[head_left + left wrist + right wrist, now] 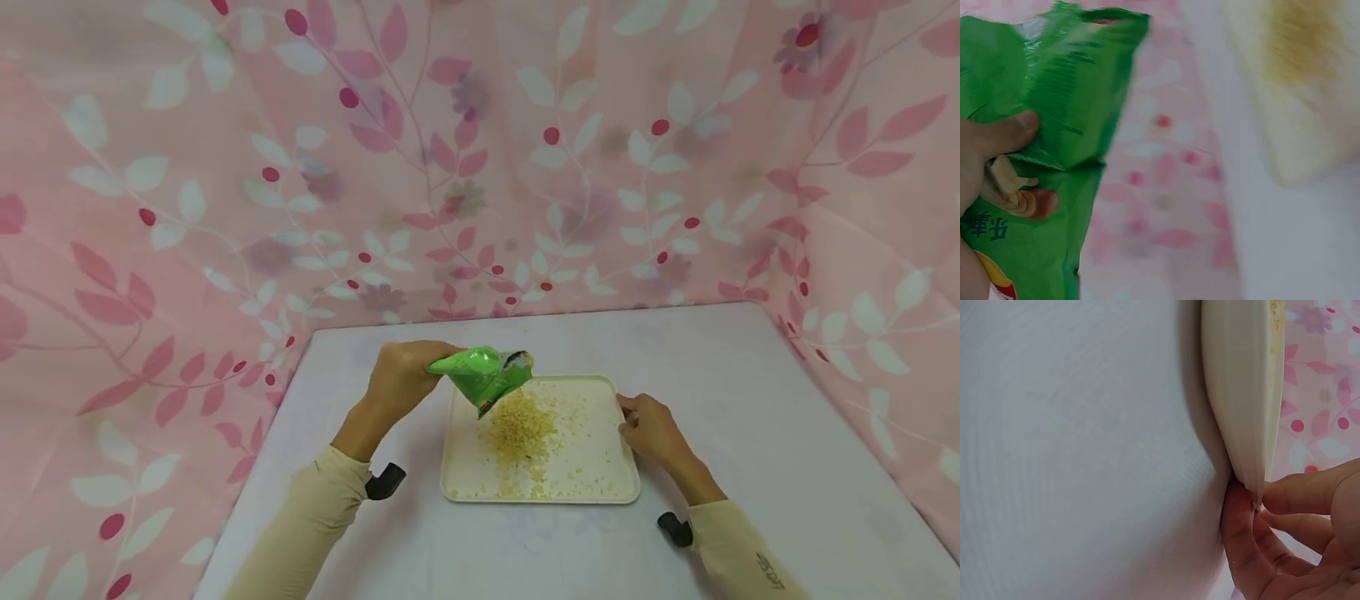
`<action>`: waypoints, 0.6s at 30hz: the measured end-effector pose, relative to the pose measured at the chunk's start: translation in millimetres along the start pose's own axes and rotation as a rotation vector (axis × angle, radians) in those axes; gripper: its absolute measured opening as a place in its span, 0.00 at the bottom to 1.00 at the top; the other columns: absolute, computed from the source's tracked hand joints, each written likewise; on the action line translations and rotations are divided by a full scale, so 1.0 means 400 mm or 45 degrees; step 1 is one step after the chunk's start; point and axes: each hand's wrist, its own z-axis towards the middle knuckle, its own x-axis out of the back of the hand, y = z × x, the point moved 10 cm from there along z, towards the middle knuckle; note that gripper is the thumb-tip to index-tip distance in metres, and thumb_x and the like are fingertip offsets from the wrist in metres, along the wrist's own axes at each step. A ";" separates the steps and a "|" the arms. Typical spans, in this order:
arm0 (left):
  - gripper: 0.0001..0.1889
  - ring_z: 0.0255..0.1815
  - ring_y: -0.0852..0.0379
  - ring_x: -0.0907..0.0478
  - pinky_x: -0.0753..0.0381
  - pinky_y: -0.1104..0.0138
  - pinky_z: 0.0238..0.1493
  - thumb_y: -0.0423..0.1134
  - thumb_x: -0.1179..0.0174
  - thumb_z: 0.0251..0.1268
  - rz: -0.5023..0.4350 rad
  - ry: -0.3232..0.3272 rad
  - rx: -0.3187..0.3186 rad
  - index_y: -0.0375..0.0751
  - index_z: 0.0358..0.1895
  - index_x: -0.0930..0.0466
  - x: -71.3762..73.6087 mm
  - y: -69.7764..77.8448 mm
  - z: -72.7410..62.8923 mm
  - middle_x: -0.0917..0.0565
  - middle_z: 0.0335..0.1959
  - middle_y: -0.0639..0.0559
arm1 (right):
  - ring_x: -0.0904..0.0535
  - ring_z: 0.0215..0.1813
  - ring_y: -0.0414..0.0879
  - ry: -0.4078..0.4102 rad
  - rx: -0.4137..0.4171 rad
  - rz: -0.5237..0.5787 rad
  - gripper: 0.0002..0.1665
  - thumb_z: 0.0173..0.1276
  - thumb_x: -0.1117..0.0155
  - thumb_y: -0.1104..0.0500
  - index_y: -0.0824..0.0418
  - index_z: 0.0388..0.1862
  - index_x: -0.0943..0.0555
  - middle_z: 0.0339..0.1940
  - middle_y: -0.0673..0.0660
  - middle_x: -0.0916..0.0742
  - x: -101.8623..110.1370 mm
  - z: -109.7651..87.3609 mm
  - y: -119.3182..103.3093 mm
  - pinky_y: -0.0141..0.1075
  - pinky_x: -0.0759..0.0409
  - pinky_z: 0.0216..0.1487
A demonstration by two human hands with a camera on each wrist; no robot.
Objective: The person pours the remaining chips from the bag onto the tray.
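A green snack bag (480,375) is held by my left hand (405,375), tilted over the left half of a cream tray (600,475). In the left wrist view the thumb presses on the printed face of the bag (1054,125). The bag's torn mouth points right, toward the tray. Yellowish crumbs (521,429) lie in a loose heap below it, with smaller bits scattered across the tray. My right hand (652,429) pinches the tray's right rim; the right wrist view shows fingers curled under the edge of the tray (1241,394) and the thumb at its rim.
The tray sits on a table with a white cloth (525,550). A pink curtain (480,167) with leaves and berries hangs behind and along both sides. Black wrist devices (386,482) are strapped at both sleeves.
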 end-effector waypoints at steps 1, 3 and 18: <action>0.15 0.34 0.59 0.14 0.16 0.64 0.31 0.26 0.27 0.45 0.024 -0.046 0.008 0.48 0.38 0.10 -0.024 -0.005 -0.009 0.12 0.33 0.57 | 0.26 0.35 0.50 -0.001 0.002 0.006 0.32 0.57 0.38 0.73 0.77 0.63 0.30 0.42 0.66 0.19 0.000 -0.001 0.002 0.36 0.26 0.30; 0.14 0.33 0.60 0.14 0.17 0.65 0.29 0.27 0.28 0.47 0.081 -0.160 0.016 0.49 0.37 0.10 -0.073 -0.012 -0.033 0.12 0.32 0.58 | 0.25 0.36 0.50 -0.002 0.002 0.012 0.32 0.57 0.38 0.73 0.77 0.63 0.30 0.42 0.66 0.19 -0.001 -0.003 0.004 0.36 0.25 0.30; 0.13 0.34 0.60 0.14 0.16 0.65 0.31 0.28 0.28 0.50 0.017 -0.160 0.012 0.48 0.39 0.10 -0.079 0.003 -0.023 0.11 0.33 0.57 | 0.23 0.39 0.51 -0.005 -0.006 0.005 0.33 0.58 0.38 0.73 0.76 0.64 0.30 0.44 0.65 0.19 0.001 -0.011 0.017 0.38 0.23 0.34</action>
